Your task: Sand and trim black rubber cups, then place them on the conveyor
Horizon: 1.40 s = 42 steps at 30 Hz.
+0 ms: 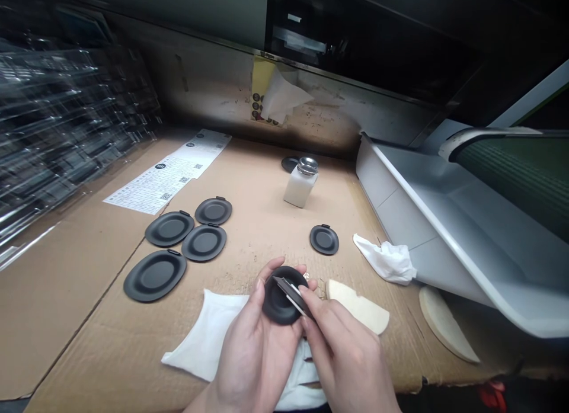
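Above the sheet of cardboard, near its front edge, the person's two hands are close together and touching each other. The left hand (253,336) holds one round black disc (278,297) in its fingers, and the right hand (342,354) pinches one thin flat metal strip (291,295) against the face of this disc. I cannot tell exactly which tool the strip is.

Under the hands lies one white cloth (200,336), loosely spread. Just to its right is one cream-coloured pad (360,306), and a second cream-coloured pad (440,324) lies further right, by the cardboard's edge. One crumpled white tissue (386,259) is above them.

On the cardboard (267,235) are six more similar black discs: four lie in a group on the left, one (324,239) lies alone, and one (288,164) is partly hidden behind a white bottle with a metal top (301,188). Two printed paper sheets (166,173) lie at the far left.

To the right stands a pale grey plastic chute (444,223) beside a green ribbed belt (511,176). Stacked clear plastic trays (66,122) rise on the left.
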Available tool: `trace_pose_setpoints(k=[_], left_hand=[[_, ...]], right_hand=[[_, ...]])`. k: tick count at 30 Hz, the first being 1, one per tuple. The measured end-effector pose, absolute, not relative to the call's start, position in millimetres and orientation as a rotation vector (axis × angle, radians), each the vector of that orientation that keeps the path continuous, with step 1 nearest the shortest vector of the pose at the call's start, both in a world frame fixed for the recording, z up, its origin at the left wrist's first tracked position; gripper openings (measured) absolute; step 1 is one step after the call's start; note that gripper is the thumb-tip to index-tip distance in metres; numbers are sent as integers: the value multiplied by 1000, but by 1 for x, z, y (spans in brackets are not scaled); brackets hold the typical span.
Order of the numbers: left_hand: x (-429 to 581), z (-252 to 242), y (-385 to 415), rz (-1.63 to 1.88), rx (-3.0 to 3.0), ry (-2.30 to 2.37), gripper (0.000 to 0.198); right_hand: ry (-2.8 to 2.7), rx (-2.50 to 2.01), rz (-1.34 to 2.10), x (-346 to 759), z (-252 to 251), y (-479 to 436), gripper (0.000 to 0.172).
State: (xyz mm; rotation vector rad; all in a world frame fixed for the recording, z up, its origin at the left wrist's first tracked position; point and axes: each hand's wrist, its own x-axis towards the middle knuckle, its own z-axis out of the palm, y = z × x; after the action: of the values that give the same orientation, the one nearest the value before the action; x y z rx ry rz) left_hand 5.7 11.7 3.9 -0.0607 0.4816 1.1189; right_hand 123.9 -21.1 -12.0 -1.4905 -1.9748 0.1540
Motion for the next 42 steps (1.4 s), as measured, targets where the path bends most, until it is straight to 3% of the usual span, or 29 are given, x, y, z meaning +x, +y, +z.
trace_pose_setpoints(k=[21,30,35,39,42], left_hand=[[7,2,10,1136,-42,531,28],[7,6,8,1097,-3,497,39],[6,5,9,1043,-54,498,39],[5,3,9,1032,-15,519,37],[7,4,9,1038,55,546,35]], right_hand=[[-2086,-1415,135,140,4,-19,33],[-2058,-1866,-312,228,-5,-7,27],[-2224,-1575,-121,216,-1,-12,29],[-2372,-1605,148,200,8,-12,43],[-2251,-1529,252,207,13,-6,39]])
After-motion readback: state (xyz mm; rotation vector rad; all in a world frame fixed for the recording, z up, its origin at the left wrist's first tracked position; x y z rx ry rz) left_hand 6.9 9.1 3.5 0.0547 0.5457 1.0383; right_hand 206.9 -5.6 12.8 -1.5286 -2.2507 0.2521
